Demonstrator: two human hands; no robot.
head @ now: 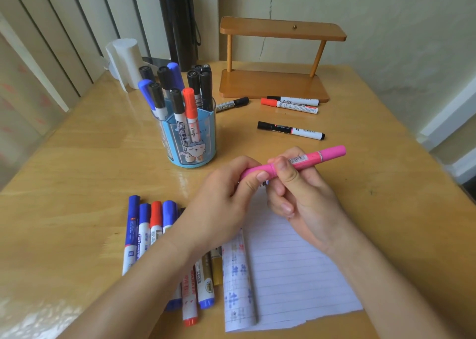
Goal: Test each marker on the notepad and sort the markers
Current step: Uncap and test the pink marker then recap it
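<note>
Left of and below the left grip [226, 197], a row of sorted markers [152, 225] lies on the bench [77, 184], partly under that forearm. The left grip pinches the left end of the pink marker [329, 152], thumb on top. The right grip [304, 191] curls round its barrel just beside it. Both hold it above the notepad [296, 274]. Beyond the right grip lies a black marker [291, 130].

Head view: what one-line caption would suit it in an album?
Left hand and right hand grip a pink marker above the notepad, near a blue marker holder.
</note>
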